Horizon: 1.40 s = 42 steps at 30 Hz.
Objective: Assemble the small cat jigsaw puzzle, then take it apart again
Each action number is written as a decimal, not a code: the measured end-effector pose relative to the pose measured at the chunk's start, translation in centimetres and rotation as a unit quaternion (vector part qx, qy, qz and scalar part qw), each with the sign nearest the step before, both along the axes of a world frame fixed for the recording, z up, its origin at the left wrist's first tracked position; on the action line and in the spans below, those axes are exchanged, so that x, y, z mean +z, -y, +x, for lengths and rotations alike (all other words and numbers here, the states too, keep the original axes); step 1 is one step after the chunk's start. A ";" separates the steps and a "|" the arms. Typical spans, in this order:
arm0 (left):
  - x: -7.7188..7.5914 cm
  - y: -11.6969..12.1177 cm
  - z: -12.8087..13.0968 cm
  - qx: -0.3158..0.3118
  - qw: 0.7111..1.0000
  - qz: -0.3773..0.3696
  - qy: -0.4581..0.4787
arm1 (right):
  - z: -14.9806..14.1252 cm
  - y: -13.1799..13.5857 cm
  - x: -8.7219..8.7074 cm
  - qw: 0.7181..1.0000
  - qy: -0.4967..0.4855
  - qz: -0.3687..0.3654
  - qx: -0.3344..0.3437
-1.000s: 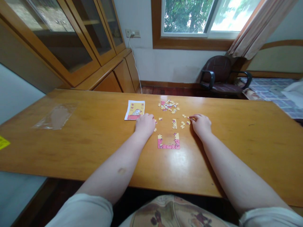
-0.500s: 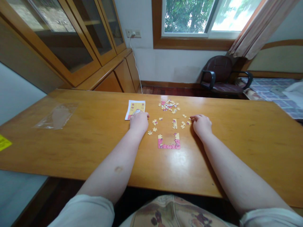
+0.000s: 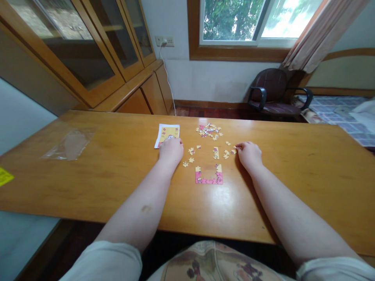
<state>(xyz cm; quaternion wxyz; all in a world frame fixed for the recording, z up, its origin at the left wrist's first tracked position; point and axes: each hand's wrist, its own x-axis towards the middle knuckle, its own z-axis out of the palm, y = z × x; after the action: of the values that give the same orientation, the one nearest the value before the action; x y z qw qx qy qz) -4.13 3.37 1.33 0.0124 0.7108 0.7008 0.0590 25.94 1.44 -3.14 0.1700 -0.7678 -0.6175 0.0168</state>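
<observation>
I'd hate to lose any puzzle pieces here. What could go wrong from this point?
The pile of pieces lies toward the far edge of the table, so a careless push might send some over. The left hand hides part of the picture card, perhaps covering a useful detail. The U-shaped joined section could come apart if bumped.

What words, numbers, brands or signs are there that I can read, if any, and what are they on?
None can be read.
Card, partly hidden by the left hand: a picture, no readable words.
Puzzle pieces: too small to tell.
Yellow patch at the left edge: too blurred to tell.
</observation>
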 end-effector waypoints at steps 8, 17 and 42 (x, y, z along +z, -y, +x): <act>-0.1 0.0 0.3 -0.001 1.000 0.003 0.011 | -0.4 0.0 0.3 0.999 -0.044 0.021 -0.011; 0.0 0.6 1.2 -0.051 0.999 -0.007 0.018 | -2.6 1.2 1.0 0.970 -0.166 -0.006 0.179; -0.3 0.2 1.2 -0.163 0.985 -0.044 0.044 | -2.4 0.5 0.2 0.985 -0.047 0.015 0.167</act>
<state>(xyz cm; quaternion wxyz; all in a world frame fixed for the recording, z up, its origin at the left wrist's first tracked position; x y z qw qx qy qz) -2.96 3.21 1.03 0.0842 0.8109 0.5763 0.0564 23.51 0.94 -2.95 0.2053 -0.6496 -0.7285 0.0721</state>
